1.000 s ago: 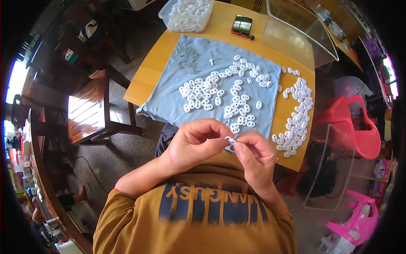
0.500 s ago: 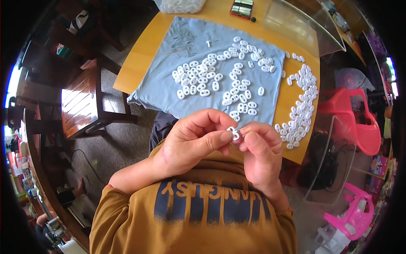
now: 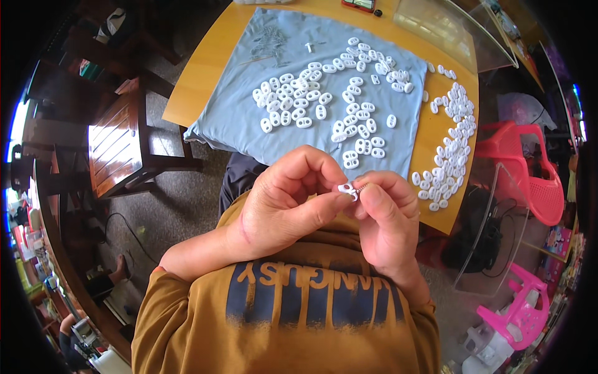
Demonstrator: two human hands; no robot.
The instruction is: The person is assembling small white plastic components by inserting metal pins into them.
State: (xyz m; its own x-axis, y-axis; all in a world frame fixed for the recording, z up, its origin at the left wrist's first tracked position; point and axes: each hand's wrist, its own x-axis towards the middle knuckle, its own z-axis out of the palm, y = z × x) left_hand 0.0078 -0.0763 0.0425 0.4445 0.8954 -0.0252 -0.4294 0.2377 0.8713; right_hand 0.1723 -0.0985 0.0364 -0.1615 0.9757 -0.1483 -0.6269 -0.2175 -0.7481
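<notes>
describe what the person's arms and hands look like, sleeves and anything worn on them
The left hand and right hand are bare, with no glove, ring or watch visible. The forearms are uncovered too. The mustard-brown fabric shirt has loose sleeves that end near the elbows.

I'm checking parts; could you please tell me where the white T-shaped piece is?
In the head view, the T-shaped piece lies on the blue cloth toward its far edge, right of the grey heap.

Left hand [image 3: 288, 202] pinches white piece [image 3: 348, 189]; right hand [image 3: 390, 218] holds small spring [image 3: 362, 187].
</notes>
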